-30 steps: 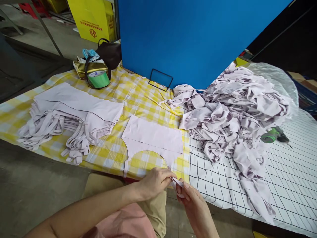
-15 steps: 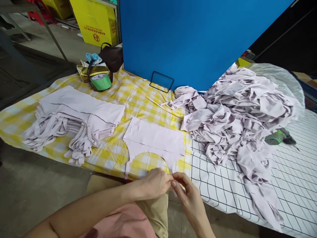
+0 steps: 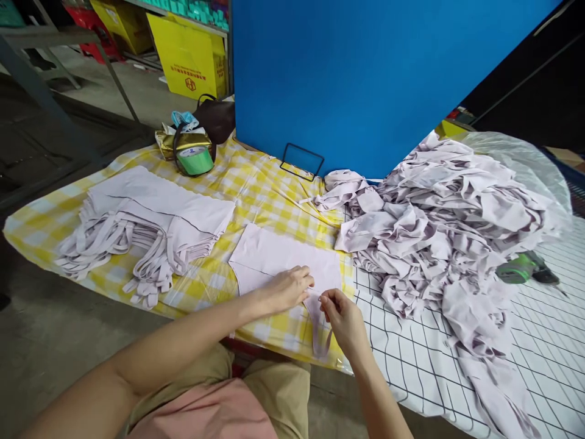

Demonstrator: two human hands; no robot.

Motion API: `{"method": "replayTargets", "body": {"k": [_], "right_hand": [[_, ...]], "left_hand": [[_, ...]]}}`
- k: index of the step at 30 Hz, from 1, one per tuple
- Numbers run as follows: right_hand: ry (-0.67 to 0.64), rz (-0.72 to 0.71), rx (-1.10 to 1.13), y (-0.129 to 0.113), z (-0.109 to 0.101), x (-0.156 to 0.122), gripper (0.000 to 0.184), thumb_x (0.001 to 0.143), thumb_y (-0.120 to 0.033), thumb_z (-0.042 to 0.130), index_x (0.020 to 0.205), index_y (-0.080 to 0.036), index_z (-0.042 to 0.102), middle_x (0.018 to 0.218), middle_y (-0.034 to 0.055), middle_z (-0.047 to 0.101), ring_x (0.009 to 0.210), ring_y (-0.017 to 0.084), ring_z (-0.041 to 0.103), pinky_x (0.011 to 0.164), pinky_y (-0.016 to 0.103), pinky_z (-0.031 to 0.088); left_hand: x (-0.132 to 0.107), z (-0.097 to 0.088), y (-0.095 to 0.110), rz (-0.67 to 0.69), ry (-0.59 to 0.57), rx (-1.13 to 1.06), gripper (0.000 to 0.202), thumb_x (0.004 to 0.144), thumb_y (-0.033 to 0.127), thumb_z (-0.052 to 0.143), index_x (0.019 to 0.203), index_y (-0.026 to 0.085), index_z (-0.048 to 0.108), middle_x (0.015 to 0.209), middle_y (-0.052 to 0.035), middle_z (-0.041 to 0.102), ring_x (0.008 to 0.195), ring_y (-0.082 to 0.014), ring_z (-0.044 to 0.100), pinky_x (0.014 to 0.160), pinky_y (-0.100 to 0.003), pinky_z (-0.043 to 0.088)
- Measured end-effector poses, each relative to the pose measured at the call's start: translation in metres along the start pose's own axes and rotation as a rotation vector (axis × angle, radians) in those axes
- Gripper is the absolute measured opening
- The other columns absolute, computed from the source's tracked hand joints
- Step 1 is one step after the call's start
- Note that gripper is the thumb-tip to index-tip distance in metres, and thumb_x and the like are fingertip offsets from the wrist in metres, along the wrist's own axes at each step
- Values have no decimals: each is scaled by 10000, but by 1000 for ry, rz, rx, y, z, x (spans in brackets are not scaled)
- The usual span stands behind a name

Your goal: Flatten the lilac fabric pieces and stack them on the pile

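Observation:
A pale lilac camisole top [image 3: 292, 247] lies flat in front of me, its straps toward my body. My left hand [image 3: 286, 289] rests over its lower right part, with bent fingers closed on the fabric near the strap's base. To the right of it, my right hand [image 3: 340, 314] pinches a thin strap [image 3: 316, 335] of the same top at the right edge. This strap hangs in a loop toward the table's front edge. My left forearm and hand cover the lower middle of the top and its other strap.
Stacked matching tops [image 3: 155, 195] lie left on the yellow checked cloth [image 3: 256, 177]. A heaped pile of lilac garments [image 3: 439, 225] covers the right side, beside a green tool [image 3: 518, 268]. Green tape [image 3: 195, 160] and a blue panel [image 3: 347, 79] stand behind.
Both hands have moved up from the table's front edge onto the top. They have come apart, the left going further onto the fabric. The right strap now hangs in a loop.

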State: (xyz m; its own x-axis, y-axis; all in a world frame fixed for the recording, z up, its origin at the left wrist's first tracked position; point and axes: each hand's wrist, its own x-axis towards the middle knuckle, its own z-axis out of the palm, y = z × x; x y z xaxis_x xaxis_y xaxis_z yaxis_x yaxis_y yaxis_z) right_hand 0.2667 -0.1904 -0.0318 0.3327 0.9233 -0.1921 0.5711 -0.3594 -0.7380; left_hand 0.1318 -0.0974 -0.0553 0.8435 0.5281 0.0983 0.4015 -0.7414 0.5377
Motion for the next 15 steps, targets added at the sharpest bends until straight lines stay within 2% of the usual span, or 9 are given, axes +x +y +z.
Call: {"method": "replayTargets", "body": {"k": [3, 7, 10, 15], "right_hand": [[17, -42, -66, 3, 4, 18, 206, 773, -367, 425, 708, -204, 532, 570, -3, 577, 508, 148, 509, 512, 249, 373], [33, -54, -96, 8, 11, 31, 230, 763, -358, 432, 737, -187, 584, 642, 30, 648, 596, 175, 577, 556, 258, 410], [35, -55, -127, 11, 13, 33, 247, 763, -354, 435, 728, -179, 605, 648, 38, 663, 599, 178, 589, 548, 254, 415], [59, -96, -235, 7, 12, 33, 261, 797, -316, 405, 755, -175, 620, 675, 49, 663, 618, 181, 586, 586, 260, 406]], "left_hand": [[11, 3, -15, 142, -21, 219, 62, 815, 159, 544, 824, 130, 599, 907, -75, 575, 900, -201, 535, 739, -284, 459], [18, 7, -21, 274, -27, 364, 163, 817, 36, 457, 807, 111, 602, 833, -87, 582, 843, -207, 539, 647, -286, 466], [22, 7, -24, 253, -45, 313, 159, 813, 45, 473, 818, 108, 619, 849, -88, 597, 866, -206, 543, 665, -279, 464], [27, -2, -29, 109, -74, 40, 118, 819, 139, 541, 828, 145, 658, 837, -48, 614, 871, -173, 556, 750, -248, 437]]}}
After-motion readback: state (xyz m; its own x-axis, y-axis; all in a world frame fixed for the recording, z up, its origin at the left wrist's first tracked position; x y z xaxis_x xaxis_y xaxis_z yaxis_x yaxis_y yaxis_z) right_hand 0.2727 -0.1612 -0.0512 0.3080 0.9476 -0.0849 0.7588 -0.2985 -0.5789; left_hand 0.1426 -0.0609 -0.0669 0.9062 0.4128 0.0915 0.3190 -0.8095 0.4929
